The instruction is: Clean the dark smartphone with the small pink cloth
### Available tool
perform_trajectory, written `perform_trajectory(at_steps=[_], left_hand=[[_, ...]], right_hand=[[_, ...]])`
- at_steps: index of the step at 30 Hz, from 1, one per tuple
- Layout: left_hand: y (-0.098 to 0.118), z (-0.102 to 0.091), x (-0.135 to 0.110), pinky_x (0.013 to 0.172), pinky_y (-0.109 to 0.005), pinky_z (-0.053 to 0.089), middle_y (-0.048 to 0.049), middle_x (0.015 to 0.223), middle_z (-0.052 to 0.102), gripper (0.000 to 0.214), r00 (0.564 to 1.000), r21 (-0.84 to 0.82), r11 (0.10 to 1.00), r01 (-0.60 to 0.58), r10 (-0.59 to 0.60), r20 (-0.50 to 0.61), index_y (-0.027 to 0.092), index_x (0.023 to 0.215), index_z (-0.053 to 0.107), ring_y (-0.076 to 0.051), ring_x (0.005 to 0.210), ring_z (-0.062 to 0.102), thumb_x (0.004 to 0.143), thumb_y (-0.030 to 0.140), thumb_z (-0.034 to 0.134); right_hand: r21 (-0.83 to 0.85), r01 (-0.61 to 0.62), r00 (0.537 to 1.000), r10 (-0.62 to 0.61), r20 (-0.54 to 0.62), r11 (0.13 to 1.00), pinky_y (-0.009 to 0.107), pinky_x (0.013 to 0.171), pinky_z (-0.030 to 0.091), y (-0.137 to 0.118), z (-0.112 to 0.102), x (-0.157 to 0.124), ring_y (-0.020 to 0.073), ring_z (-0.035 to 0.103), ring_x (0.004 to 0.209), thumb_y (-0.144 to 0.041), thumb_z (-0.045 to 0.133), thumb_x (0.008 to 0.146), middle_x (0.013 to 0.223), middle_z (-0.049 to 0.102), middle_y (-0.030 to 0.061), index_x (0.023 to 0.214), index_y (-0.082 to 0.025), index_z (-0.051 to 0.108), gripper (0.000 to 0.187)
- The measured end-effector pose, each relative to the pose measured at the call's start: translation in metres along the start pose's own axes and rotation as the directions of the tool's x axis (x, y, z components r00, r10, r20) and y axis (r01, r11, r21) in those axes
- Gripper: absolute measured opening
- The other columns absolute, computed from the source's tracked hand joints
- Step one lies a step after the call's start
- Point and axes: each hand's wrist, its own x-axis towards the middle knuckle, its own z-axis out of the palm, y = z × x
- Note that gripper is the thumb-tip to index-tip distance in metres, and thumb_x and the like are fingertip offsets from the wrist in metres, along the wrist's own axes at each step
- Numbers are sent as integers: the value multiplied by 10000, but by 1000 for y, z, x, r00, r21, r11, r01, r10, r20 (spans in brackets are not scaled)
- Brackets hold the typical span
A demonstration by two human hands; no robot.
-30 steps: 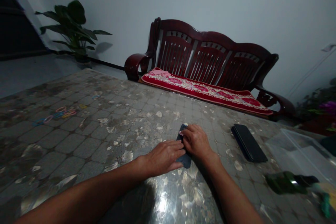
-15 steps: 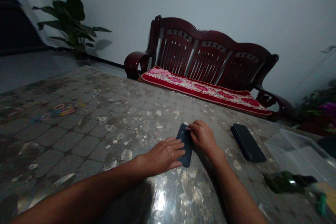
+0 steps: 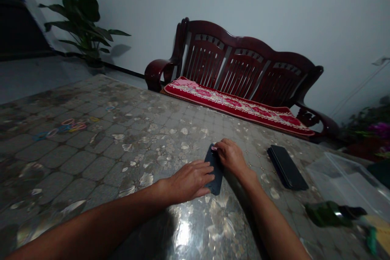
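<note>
A dark phone (image 3: 214, 170) lies flat on the glossy patterned table (image 3: 128, 142). My left hand (image 3: 189, 180) rests flat beside it, fingers stretched out and touching its near left edge. My right hand (image 3: 231, 156) is curled at the phone's far end, with its fingertips pinched on the top edge. What the fingertips grip, apart from the phone itself, is too small to make out.
A second dark phone (image 3: 286, 167) lies to the right. A clear plastic box (image 3: 347, 178) and a green bottle (image 3: 329, 213) sit at the right edge. Coloured rubber bands (image 3: 68, 125) lie far left. A wooden bench (image 3: 240, 77) and a plant (image 3: 82, 28) stand behind.
My right hand has slid from covering the phone's middle up to its far end, baring most of the phone. The left hand has stayed in place.
</note>
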Motion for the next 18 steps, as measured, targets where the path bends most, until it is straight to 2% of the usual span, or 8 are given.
perform_trajectory(at_steps=[6,12,18], left_hand=[[0,0,0,1071,-403,450,-113,1232,688,285,1000,5,1000,-8,8,-6,187,1131,668,-275,1182,632,884,324,706],[0,0,0,1053,-390,454,-101,1196,689,270,999,7,1000,-14,14,-28,194,1109,659,-268,1162,631,881,328,713],[4,-8,3,975,-390,492,-83,1083,695,229,1000,17,1000,-4,4,0,175,1024,656,-272,1090,638,860,313,737]], right_hand=[[-94,-75,997,78,20,993,301,752,402,10,-7,6,220,597,865,-65,526,870,893,682,77,916,-208,743,264],[-206,-32,994,53,97,978,312,748,389,1,-11,24,227,597,872,-104,539,912,917,691,101,918,-195,751,230],[-241,35,973,22,228,970,297,798,378,-11,-14,37,213,589,938,-176,493,976,991,688,81,994,-204,744,253]])
